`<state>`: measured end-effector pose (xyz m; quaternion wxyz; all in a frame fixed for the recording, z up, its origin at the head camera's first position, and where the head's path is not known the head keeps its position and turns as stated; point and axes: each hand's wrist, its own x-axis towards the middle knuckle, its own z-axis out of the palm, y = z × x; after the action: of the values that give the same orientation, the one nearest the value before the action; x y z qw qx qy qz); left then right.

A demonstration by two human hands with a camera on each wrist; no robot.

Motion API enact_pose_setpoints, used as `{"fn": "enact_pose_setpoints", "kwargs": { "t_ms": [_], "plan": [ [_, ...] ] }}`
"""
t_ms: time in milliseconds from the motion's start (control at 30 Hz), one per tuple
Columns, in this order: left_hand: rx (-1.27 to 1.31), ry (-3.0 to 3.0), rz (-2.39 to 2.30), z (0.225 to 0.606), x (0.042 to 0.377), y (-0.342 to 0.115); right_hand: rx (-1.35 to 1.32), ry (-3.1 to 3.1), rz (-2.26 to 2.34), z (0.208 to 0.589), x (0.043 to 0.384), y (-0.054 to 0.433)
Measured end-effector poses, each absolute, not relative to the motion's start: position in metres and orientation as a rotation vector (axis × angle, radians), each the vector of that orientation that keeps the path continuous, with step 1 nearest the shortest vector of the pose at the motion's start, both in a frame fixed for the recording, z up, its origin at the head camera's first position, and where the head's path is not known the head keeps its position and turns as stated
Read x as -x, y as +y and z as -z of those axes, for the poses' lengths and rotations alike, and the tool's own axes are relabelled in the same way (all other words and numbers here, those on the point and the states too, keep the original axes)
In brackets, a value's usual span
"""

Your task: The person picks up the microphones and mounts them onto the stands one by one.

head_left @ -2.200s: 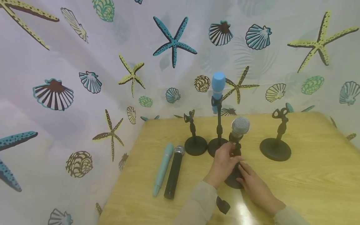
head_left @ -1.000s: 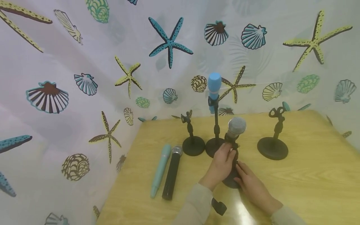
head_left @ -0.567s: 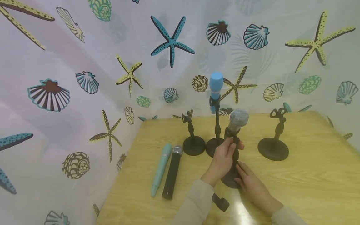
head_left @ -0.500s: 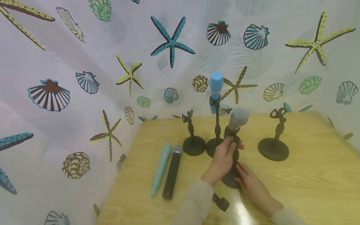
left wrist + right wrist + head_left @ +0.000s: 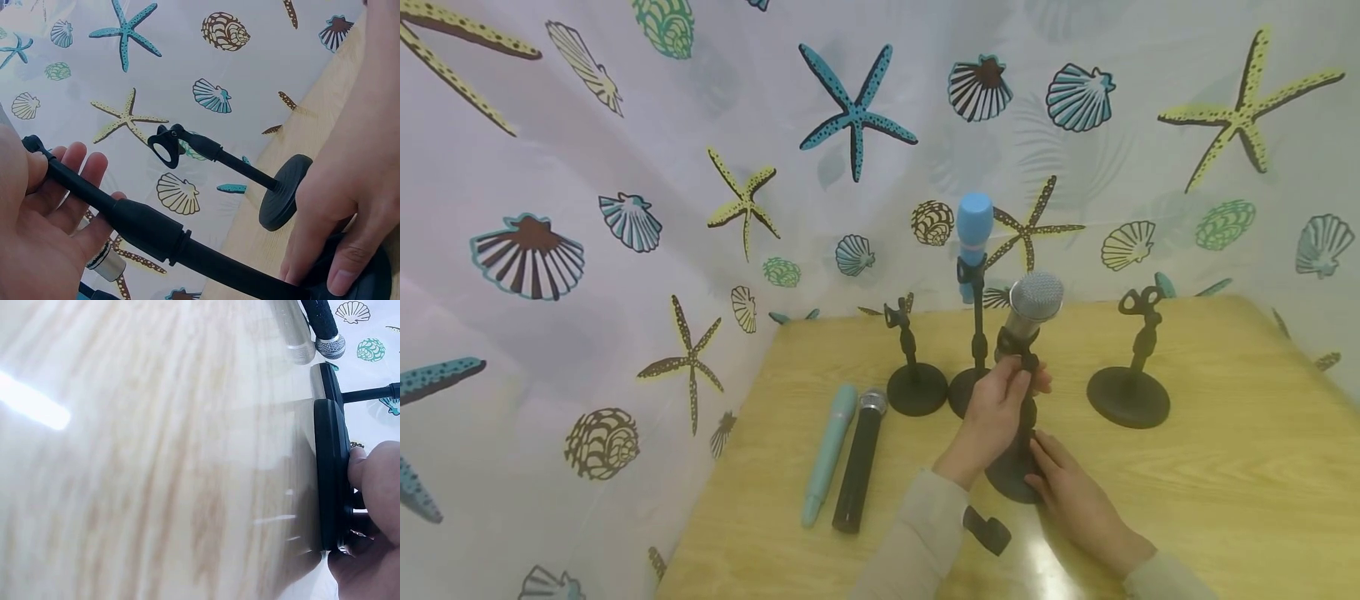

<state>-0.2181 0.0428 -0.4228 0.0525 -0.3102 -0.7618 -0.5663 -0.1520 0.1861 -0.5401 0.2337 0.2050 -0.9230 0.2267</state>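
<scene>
My left hand (image 5: pixel 996 412) grips the upper pole of a black desktop microphone stand (image 5: pixel 144 231), just under its clip. Tilted in that clip is a microphone (image 5: pixel 1036 300) with a silver mesh head. In the left wrist view, my thumb and fingers lie around the pole, above a thicker black collar. My right hand (image 5: pixel 1067 487) holds the round base (image 5: pixel 1011 477) down on the table, its fingers and thumb at the base in the right wrist view. Part of the pole is hidden behind the left hand in the head view.
Behind stands a tall stand (image 5: pixel 978 325) with a blue microphone (image 5: pixel 974 225). Stands with bare clips are at the left (image 5: pixel 917 387) and right (image 5: pixel 1129 396). A mint-green microphone (image 5: pixel 830 454) and a black microphone (image 5: pixel 859 462) lie on the wooden table (image 5: pixel 1225 467). A shell-print curtain (image 5: pixel 700 125) encloses it.
My left hand has shifted up the stand, and the silver-headed microphone has risen with the upper pole. The right hand has stayed at the base.
</scene>
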Motion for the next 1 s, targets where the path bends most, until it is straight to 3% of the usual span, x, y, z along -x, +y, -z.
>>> {"fn": "enact_pose_setpoints", "kwargs": {
  "t_ms": [1000],
  "plan": [
    [1.020, -2.250, 1.814, 0.396, 0.223, 0.040, -0.514, -2.653, -0.756, 0.537, 0.156, 0.189]
  ]
}}
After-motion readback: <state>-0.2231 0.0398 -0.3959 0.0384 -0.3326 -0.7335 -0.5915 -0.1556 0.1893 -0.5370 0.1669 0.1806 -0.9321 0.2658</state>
